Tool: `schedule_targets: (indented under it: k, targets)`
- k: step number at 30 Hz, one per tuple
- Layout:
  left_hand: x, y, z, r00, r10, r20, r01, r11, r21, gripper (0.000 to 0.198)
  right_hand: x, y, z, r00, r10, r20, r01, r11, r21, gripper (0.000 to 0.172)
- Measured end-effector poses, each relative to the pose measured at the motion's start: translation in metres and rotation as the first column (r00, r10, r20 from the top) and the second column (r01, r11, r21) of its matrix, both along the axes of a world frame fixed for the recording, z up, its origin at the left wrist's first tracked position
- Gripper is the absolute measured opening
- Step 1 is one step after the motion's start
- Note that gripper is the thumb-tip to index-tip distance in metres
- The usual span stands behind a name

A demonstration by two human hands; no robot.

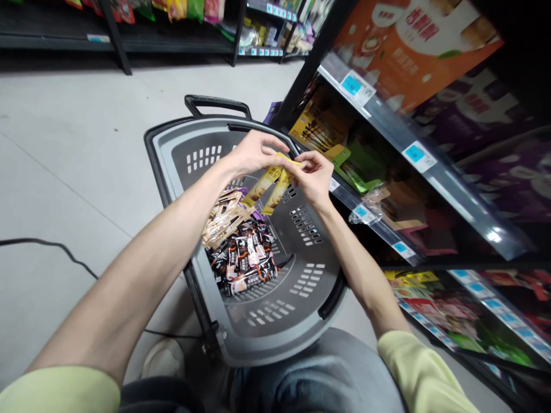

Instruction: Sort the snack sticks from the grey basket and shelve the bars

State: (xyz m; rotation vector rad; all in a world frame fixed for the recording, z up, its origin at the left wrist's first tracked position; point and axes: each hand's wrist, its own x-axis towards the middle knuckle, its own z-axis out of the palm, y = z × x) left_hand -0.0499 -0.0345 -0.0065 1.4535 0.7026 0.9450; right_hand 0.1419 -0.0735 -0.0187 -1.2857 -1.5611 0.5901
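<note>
Two slim yellow sachets (270, 186) hang from my fingertips above a grey shopping basket. My left hand (258, 152) pinches their upper ends from the left. From the other side my right hand (315, 175) grips the same upper ends, its fingers close to the left ones. Below them, the grey shopping basket (275, 353) has slotted walls and a black handle. Inside it lie many black sachets (245, 252) with orange and white print, beside a heap of beige sachets (226, 218). A bit of purple packaging shows behind the yellow sachets.
Shelving on the right carries an orange box (413, 51), purple boxes and a green open carton (350, 169). Its price-tag edge (365, 215) runs close to my right forearm. A black cable (51, 244) crosses the floor at left. More shelves (172, 37) stand at the back.
</note>
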Motion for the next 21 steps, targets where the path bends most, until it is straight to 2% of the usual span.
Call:
schedule_targets:
  k: [5, 10, 16, 19, 21]
  targets:
    - [-0.002, -0.005, 0.007, 1.000, 0.005, 0.018, -0.005, 0.999, -0.043, 0.048, 0.002, 0.001, -0.003, 1.000, -0.004, 0.000, 0.004, 1.000, -0.020, 0.056]
    - [0.001, -0.005, 0.005, 0.999, 0.043, 0.025, -0.042, 0.998, -0.044, 0.040, 0.003, 0.004, -0.009, 0.999, 0.029, -0.033, -0.030, 0.999, -0.039, 0.055]
    - [0.007, 0.004, -0.002, 0.970, 0.146, 0.197, -0.148, 0.989, -0.007, 0.035, -0.007, 0.004, -0.015, 0.987, 0.139, -0.079, -0.145, 0.987, -0.065, 0.059]
    - [0.009, 0.005, -0.001, 0.953, 0.173, 0.250, -0.169, 0.985, -0.038, 0.035, -0.014, -0.002, -0.016, 0.978, 0.199, -0.059, -0.205, 0.969, -0.135, 0.059]
    - [0.009, 0.004, 0.001, 0.947, 0.182, 0.266, -0.173, 0.983, -0.055, 0.038, -0.019, -0.006, -0.018, 0.963, 0.256, -0.082, -0.268, 0.936, -0.227, 0.058]
